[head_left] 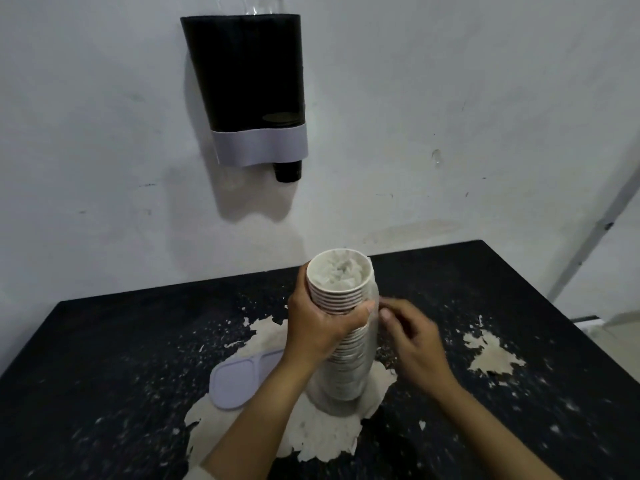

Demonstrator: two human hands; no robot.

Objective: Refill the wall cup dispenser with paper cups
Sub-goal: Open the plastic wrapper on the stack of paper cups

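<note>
A tall stack of white paper cups (343,289) stands upright on the black table, still partly in a clear plastic sleeve (372,327). My left hand (317,327) grips the stack near its top. My right hand (412,336) pinches the sleeve at the stack's right side, blurred by motion. The black wall cup dispenser (247,81) with a grey lower band hangs on the wall above, and a dark cup (287,170) pokes out of its bottom.
A pale lilac oval lid (239,379) lies flat on the table left of the stack. The black table (104,358) has worn pale patches where its surface has peeled. A white wall rises behind it, and a floor edge shows at far right.
</note>
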